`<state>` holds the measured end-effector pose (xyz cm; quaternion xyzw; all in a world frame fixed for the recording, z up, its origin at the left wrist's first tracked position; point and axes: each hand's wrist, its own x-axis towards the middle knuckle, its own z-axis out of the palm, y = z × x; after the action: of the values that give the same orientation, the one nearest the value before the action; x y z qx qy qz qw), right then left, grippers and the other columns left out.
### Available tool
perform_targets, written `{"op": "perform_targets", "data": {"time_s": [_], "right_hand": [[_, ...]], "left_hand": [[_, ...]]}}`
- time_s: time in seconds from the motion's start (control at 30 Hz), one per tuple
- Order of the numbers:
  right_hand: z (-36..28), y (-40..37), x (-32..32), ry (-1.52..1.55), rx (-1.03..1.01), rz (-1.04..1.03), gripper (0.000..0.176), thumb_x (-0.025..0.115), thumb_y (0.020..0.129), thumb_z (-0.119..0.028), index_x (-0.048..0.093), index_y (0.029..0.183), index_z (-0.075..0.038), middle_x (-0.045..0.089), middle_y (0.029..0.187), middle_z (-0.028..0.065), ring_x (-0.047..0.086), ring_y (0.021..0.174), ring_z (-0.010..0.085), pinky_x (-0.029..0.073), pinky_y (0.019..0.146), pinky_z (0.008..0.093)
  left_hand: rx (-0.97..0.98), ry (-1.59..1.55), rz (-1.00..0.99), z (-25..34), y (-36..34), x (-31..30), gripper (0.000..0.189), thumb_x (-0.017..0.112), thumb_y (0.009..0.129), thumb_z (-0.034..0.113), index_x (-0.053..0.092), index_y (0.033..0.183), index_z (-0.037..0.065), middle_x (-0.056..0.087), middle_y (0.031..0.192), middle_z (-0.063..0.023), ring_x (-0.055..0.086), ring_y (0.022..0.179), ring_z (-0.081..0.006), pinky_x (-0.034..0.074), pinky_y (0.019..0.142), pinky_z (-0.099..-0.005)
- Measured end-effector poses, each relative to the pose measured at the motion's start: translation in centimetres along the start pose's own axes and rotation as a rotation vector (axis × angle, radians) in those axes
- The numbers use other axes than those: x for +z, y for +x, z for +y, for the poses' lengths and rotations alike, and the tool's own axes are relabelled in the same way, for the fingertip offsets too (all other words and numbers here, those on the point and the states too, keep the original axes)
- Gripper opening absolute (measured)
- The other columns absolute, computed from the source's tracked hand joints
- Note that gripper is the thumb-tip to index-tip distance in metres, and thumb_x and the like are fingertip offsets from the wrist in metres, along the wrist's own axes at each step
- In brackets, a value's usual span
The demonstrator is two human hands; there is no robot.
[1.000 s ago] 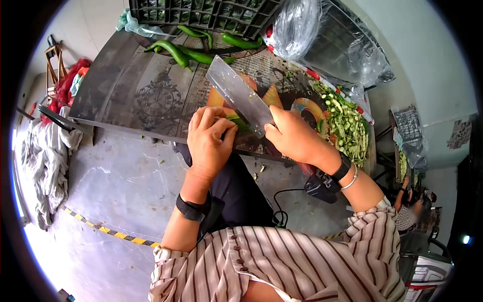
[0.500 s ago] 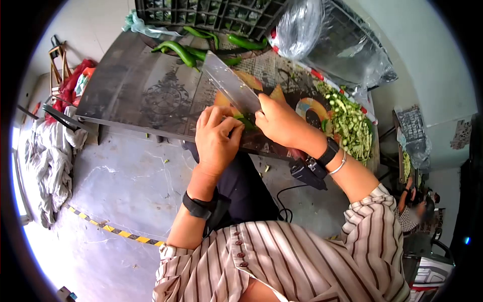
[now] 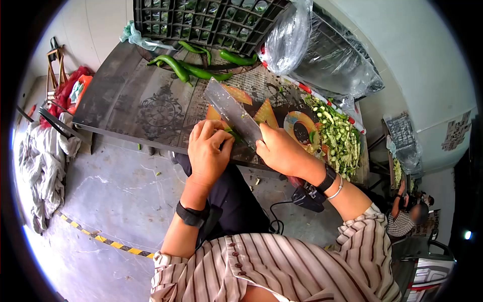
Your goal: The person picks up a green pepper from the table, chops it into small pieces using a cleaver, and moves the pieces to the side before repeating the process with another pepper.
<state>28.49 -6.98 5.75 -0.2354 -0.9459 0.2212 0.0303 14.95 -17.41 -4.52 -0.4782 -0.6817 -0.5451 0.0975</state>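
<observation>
My right hand (image 3: 282, 152) is closed round the handle of a broad cleaver (image 3: 232, 111), whose blade slants up and left over the table. My left hand (image 3: 208, 152) has its fingers bent round a green pepper (image 3: 233, 134) at the table's near edge, just left of the blade. Most of that pepper is hidden by the fingers. Several whole green peppers (image 3: 176, 68) lie beyond the blade, below a black crate. To the right of my right hand is a heap of chopped green pepper (image 3: 338, 137).
The dark table (image 3: 121, 95) has a black crate (image 3: 201, 22) at its far edge. Clear plastic (image 3: 342, 55) covers a container at the back right. A black device (image 3: 308, 199) with a cable hangs by the near edge. Another person (image 3: 402, 219) sits at the far right.
The view has shifted, so the table and crate appear slightly lower and further left. The cleaver blade's tip sits lower, and both hands keep their hold.
</observation>
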Motion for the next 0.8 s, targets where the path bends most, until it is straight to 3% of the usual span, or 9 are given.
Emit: {"op": "perform_targets", "data": {"time_s": [0.23, 0.43, 0.57, 0.63, 0.67, 0.8], "right_hand": [[-1.0, 1.7, -1.1, -0.052, 0.01, -0.132, 0.017, 0.054, 0.087, -0.008, 0.048, 0.089, 0.007, 0.061, 0.077, 0.031, 0.06, 0.08, 0.0488, 0.048, 0.072, 0.0536], [-0.4, 3.8, 1.6, -0.016, -0.047, 0.023, 0.016, 0.055, 0.085, -0.008, 0.049, 0.086, 0.007, 0.059, 0.073, 0.0315, 0.06, 0.077, 0.0494, 0.048, 0.068, 0.0534], [1.9, 3.3, 1.3, 0.032, -0.121, 0.184, 0.019, 0.054, 0.089, -0.011, 0.044, 0.088, 0.005, 0.054, 0.065, 0.0272, 0.053, 0.065, 0.0492, 0.044, 0.061, 0.0484], [1.1, 2.7, 0.5, 0.043, -0.063, 0.19, 0.02, 0.054, 0.09, -0.011, 0.044, 0.087, 0.005, 0.054, 0.063, 0.0263, 0.055, 0.062, 0.0474, 0.044, 0.058, 0.0479], [0.9, 2.2, 0.0, 0.17, 0.063, 0.109, 0.021, 0.055, 0.09, -0.013, 0.044, 0.085, 0.005, 0.056, 0.065, 0.027, 0.058, 0.063, 0.0458, 0.044, 0.057, 0.0471], [-0.4, 0.8, -0.5, 0.065, -0.008, 0.094, 0.022, 0.054, 0.09, -0.013, 0.045, 0.084, 0.005, 0.056, 0.067, 0.0277, 0.059, 0.066, 0.0454, 0.045, 0.057, 0.0466]], "left_hand": [[-0.036, 0.005, -0.024, 0.0, 0.2, -0.2, 0.012, 0.075, 0.066, 0.008, 0.065, 0.072, 0.009, 0.06, 0.094, -0.0014, 0.056, 0.097, -0.0263, 0.045, 0.086, -0.0386], [0.017, 0.048, -0.033, -0.1, 0.0, -0.3, 0.012, 0.075, 0.067, 0.008, 0.068, 0.076, 0.009, 0.06, 0.095, -0.0039, 0.056, 0.098, -0.0285, 0.046, 0.083, -0.0394], [0.055, 0.015, -0.022, -0.1, 0.1, -0.5, 0.014, 0.076, 0.067, 0.005, 0.069, 0.078, 0.008, 0.059, 0.095, -0.0048, 0.055, 0.099, -0.0286, 0.046, 0.085, -0.0387], [0.039, -0.008, -0.028, -0.1, 0.2, -0.6, 0.014, 0.076, 0.067, 0.005, 0.069, 0.079, 0.008, 0.059, 0.095, -0.0054, 0.055, 0.099, -0.0292, 0.046, 0.086, -0.0389], [0.025, -0.006, -0.03, -0.1, 0.0, -0.6, 0.015, 0.076, 0.067, 0.004, 0.069, 0.079, 0.008, 0.059, 0.095, -0.0056, 0.055, 0.1, -0.0296, 0.046, 0.086, -0.0392], [0.022, -0.021, -0.025, -0.1, 0.0, -0.4, 0.013, 0.075, 0.067, 0.006, 0.067, 0.077, 0.008, 0.058, 0.097, -0.0047, 0.054, 0.1, -0.0287, 0.044, 0.088, -0.0409]]}}
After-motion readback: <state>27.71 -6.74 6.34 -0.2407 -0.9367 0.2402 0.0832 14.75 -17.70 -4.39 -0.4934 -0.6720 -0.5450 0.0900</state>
